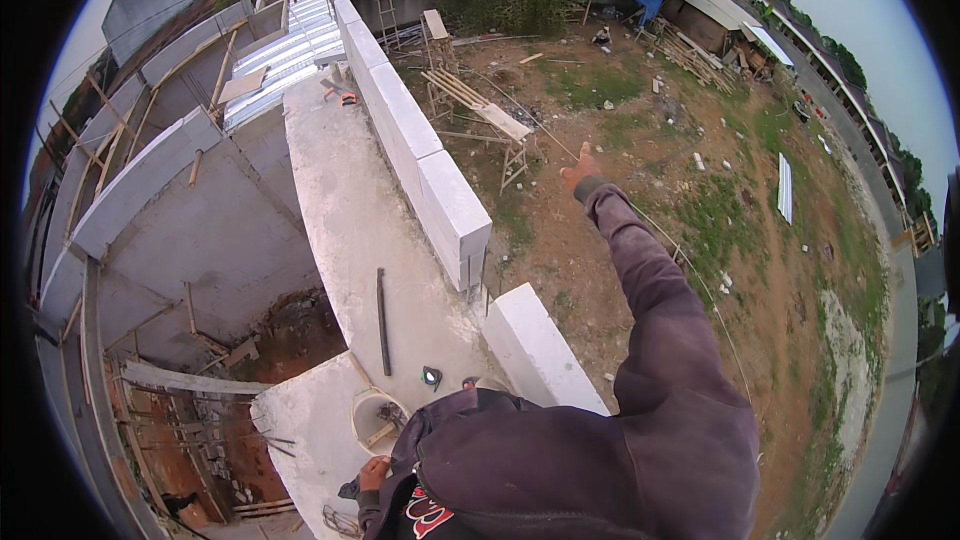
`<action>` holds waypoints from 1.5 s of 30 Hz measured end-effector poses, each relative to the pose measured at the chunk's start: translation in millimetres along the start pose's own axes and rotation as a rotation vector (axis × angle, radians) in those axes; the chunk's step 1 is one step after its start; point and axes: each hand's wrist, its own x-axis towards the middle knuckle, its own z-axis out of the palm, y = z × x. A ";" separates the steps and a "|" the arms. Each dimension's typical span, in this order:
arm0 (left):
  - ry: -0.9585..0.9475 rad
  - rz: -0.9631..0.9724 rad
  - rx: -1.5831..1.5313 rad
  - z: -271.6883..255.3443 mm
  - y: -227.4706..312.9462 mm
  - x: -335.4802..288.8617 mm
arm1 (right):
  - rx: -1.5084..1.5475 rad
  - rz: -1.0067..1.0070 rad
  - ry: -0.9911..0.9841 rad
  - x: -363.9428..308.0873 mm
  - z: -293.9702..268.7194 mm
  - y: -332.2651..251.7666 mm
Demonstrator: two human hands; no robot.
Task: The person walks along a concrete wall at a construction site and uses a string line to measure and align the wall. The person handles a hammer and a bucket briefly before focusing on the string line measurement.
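Observation:
My right arm in a dark purple-grey sleeve reaches out past the wall over the yard. On my right hand (578,170) one finger is stretched out and the others look curled, with no held thing visible. A thin line (700,275) passes behind that hand and sleeve. Low by my body, my left hand (374,474) is beside a pale bucket (362,420) with a tool in it; its fingers are mostly hidden. On the concrete slab (335,200) lie a dark metal bar (383,320) and a small round tape measure (431,377).
White blocks (410,135) form a low wall along the slab's right edge, with a gap before another block (540,350). At left the slab drops to open rooms. An orange-handled saw (347,99) lies farther off. Below stands a wooden scaffold (490,115); a person (601,36) is far off.

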 end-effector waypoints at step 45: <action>0.546 -0.481 -1.958 79.1 -44.0 -197.7 | -0.910 -0.856 -1.422 -592.9 658.2 -31.8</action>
